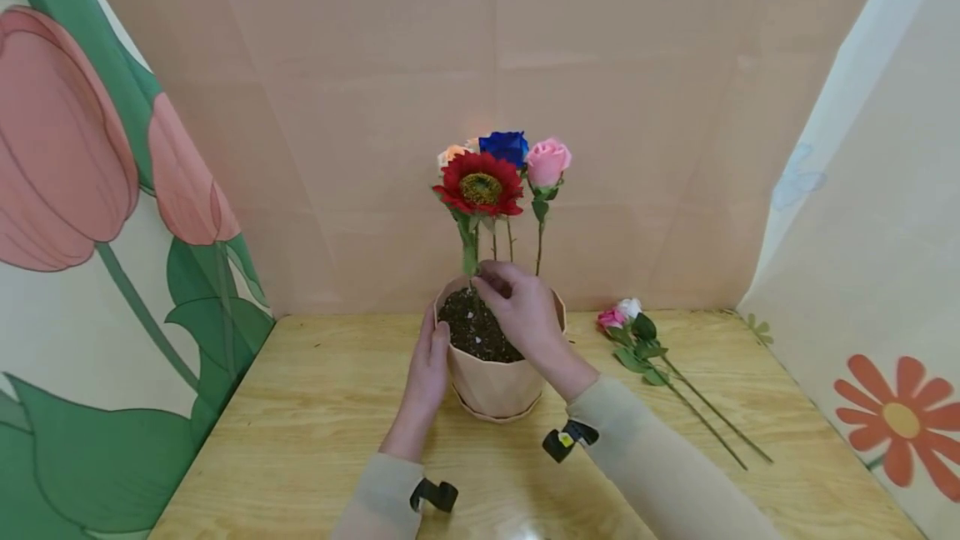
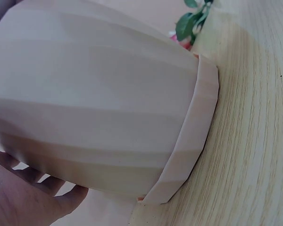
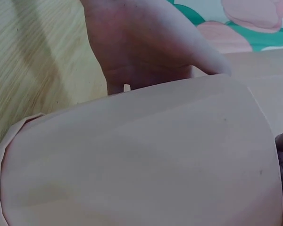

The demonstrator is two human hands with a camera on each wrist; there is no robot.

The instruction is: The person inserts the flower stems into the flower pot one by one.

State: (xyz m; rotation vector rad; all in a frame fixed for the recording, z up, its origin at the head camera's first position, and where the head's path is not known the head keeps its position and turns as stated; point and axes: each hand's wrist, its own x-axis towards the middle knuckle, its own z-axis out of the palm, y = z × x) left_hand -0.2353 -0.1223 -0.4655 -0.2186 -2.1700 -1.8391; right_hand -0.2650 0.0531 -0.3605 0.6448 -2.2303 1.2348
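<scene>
A pale pink flower pot [image 1: 495,382] filled with dark soil [image 1: 480,338] stands on a matching saucer. My left hand [image 1: 427,365] holds the pot's left side, its fingers [image 2: 68,200] curved along the wall in the left wrist view. Above the soil, my right hand [image 1: 528,315] pinches the lower stem of a red sunflower [image 1: 480,188]; the fingertips partly cover that stem. Behind it rise a blue rose [image 1: 502,145], a pink rose [image 1: 549,160] and pale peach blooms [image 1: 450,155]. The pot wall fills much of the right wrist view, hiding most of the right hand.
To the pot's right, a deep pink rose [image 1: 611,319] and a white rose [image 1: 630,307] lie on the wooden table [image 1: 322,432], long stems pointing toward the front right. A plain pinkish backdrop [image 1: 360,107] stands behind, with flower-printed panels at both sides.
</scene>
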